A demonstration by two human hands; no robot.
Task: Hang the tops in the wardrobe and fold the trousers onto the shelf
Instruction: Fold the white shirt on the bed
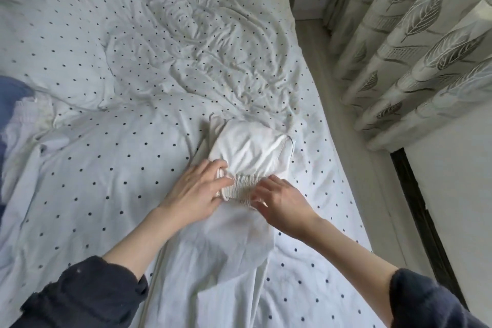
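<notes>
A white garment (247, 152) with a gathered elastic band (243, 189) lies on the bed (106, 168), close to the bed's right edge and toward its near end, its plain cloth running on down toward the near edge. The left hand (198, 190) holds the band's left end, fingers curled round the bunched cloth. The right hand (279, 201) pinches the band's right end with bent fingers. Both dark sleeves (87, 293) are pushed up the forearms. More white clothing (26, 125) and a blue piece (13, 93) sit at the bed's left edge. Leaf-patterned curtains (410, 42) hang beyond the right edge
</notes>
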